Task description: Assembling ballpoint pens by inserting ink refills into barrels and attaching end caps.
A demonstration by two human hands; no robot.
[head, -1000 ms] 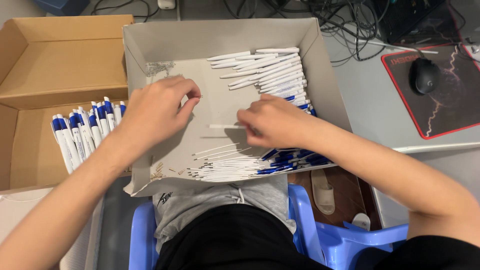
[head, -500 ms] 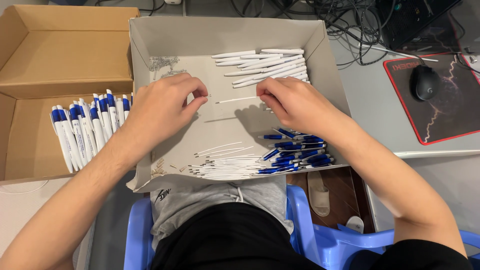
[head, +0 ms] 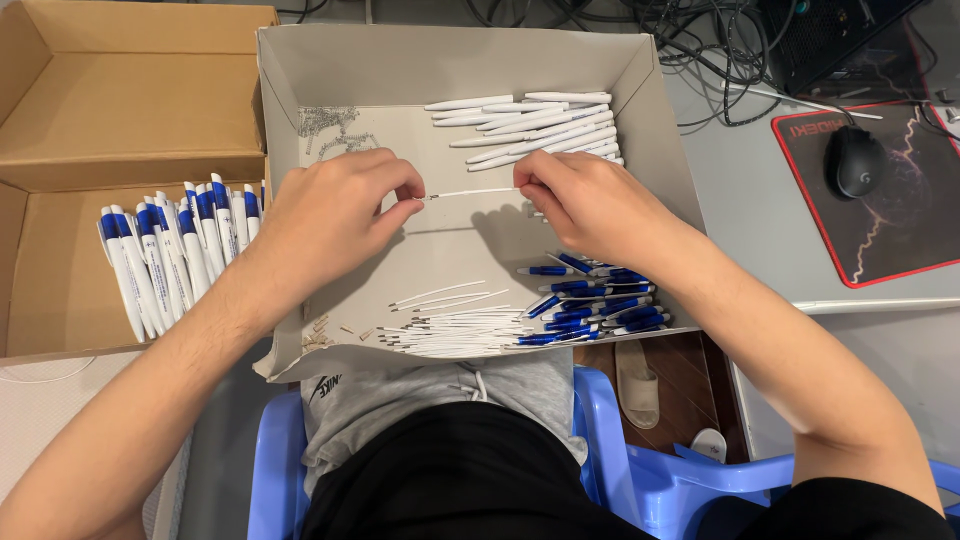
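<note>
Thin white refill (head: 468, 193) between both hands' grips.

Thin white pen refill held level over the grey tray

The thin white plastic refill tube (head: 470, 193) lies horizontal, its ends pinched between the fingertips of the left hand (head: 330, 215) at 9 o'clock and the right hand (head: 590, 205) at 3 o'clock, raised above the floor of the shallow grey cardboard tray (head: 450, 60).

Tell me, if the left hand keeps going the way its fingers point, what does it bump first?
Probably the right hand. The left hand points right along the thin white refill that both pinch, and nothing else lies between them.
</note>
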